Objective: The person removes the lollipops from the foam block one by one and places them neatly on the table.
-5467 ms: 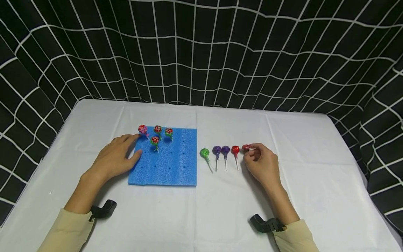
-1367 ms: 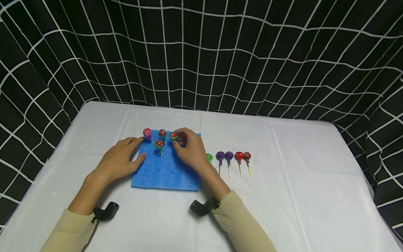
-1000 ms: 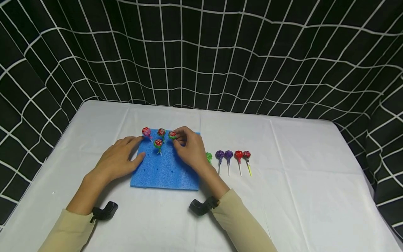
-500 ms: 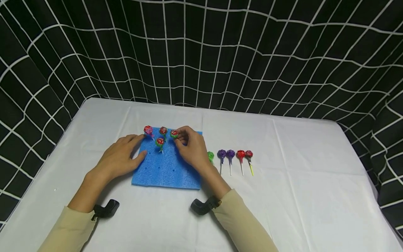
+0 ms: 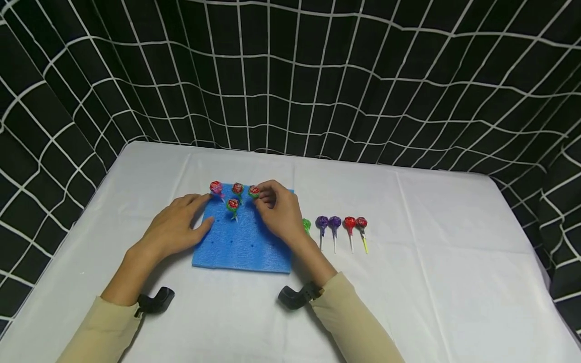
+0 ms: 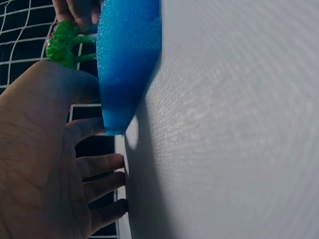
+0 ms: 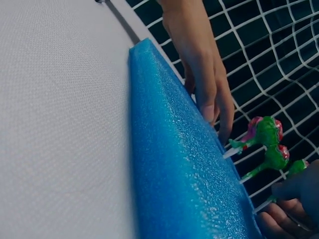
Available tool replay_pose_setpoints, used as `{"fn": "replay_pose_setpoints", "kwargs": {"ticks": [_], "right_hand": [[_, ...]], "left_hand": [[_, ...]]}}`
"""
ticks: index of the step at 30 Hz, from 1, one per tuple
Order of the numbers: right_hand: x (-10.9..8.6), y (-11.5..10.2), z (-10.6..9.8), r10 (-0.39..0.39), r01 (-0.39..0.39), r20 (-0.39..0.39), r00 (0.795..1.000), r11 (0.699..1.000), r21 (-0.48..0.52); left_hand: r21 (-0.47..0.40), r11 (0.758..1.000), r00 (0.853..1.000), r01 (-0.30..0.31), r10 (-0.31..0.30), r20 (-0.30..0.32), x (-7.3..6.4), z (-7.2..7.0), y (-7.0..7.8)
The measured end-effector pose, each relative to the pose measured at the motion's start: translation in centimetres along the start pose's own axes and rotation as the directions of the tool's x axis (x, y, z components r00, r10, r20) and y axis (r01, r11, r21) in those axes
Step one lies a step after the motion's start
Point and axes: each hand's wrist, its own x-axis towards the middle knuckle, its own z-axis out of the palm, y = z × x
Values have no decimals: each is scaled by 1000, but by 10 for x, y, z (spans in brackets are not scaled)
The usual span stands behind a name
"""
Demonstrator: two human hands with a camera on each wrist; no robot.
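A blue foam block (image 5: 240, 258) with small holes lies on the white table. Several wrapped lollipops stand in it: a pink-red one (image 5: 216, 187), a red-green one (image 5: 237, 188), another red-green one (image 5: 233, 204) in front, and a red-green lollipop (image 5: 254, 191) at the back right. My right hand (image 5: 282, 212) pinches this last one below its head; the right wrist view shows its white stick (image 7: 264, 204) meeting the foam. My left hand (image 5: 174, 229) rests at the foam's left edge, thumb and index finger touching it, the other fingers (image 6: 102, 191) extended against the table.
To the right of the foam lie a green lollipop (image 5: 306, 225), partly hidden by my right arm, two purple lollipops (image 5: 335, 222), a red one (image 5: 349, 223) and a dark red one (image 5: 361, 223) with a yellow stick. A black curtain with white grid lines (image 5: 290, 75) surrounds the table.
Since the earliest frame, my right hand has moved left from the dark red lollipop in the row to the back-right lollipop in the foam. In the latest frames both hands stay almost still.
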Motion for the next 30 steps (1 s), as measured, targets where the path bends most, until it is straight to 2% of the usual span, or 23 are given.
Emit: {"fn": "replay_pose_setpoints", "kwargs": {"ticks": [10,22,30], "right_hand": [[1,-2,-3,1,-1,-3,1000,1000,23],[1,-7,-7,-6,9,-87,996,999,36],[-1,-9,-6,-18,22,-84,996,998,53]], "left_hand": [[-1,1000,1000,-4,4,1,0,-1,2],[-8,1000,1000,-5,5,8,1,-1,3],[-5,1000,1000,-5,5,8,0,-1,3]]}}
